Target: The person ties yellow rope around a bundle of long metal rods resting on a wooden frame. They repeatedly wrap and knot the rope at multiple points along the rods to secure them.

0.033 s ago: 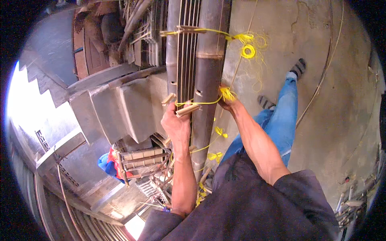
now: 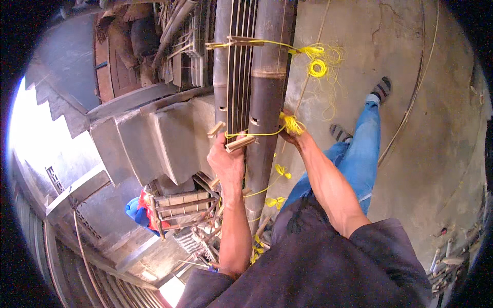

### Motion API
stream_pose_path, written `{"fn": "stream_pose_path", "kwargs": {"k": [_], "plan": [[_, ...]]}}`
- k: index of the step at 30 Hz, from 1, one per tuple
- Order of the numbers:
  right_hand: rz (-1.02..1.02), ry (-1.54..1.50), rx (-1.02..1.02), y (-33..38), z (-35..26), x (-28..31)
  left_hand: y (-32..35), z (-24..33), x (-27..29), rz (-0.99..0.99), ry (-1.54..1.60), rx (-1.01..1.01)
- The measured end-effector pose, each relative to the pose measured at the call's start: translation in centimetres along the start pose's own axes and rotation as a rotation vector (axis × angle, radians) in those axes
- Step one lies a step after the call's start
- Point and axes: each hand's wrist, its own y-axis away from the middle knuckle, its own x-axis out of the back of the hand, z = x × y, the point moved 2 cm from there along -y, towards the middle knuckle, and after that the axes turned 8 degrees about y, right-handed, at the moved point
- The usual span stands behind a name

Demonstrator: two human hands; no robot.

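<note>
Two thick dark bamboo poles [image 2: 267,97] run side by side, with several thin bamboo slats [image 2: 240,77] lengthwise between them. My left hand [image 2: 226,159] is closed round the lower ends of the slats, its fingers partly behind them. A short split bamboo piece [image 2: 240,143] lies across just above that hand, and a smaller bamboo piece [image 2: 216,129] sticks out at the left. Yellow string [image 2: 267,134] passes across the poles there. My right hand [image 2: 294,136] is at the right pole's outer side, its fingers hidden behind the pole and a yellow string bundle [image 2: 291,123].
Farther up, another yellow string with a coil [image 2: 317,68] crosses the poles. Concrete steps [image 2: 169,138] rise at the left. A bamboo chair [image 2: 185,205] stands below them beside a blue and red item [image 2: 141,210]. Bamboo pieces [image 2: 447,267] are piled at lower right.
</note>
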Motion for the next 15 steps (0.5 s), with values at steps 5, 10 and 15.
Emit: {"fn": "stream_pose_path", "kwargs": {"k": [5, 10, 15], "plan": [[0.025, 0.375, 0.046, 1.9, -3.0, -3.4, 0.1, 0.0, 0.1, -0.016, -0.017, 0.021], [0.129, -0.047, 0.055, 3.2, -2.7, -4.1, 0.0, -0.6, 0.0, -0.007, -0.045, -0.062], [0.208, 0.687, -0.099, 6.3, -5.7, -5.4, 0.6, -0.9, 2.5, -0.001, 0.205, 0.168]]}}
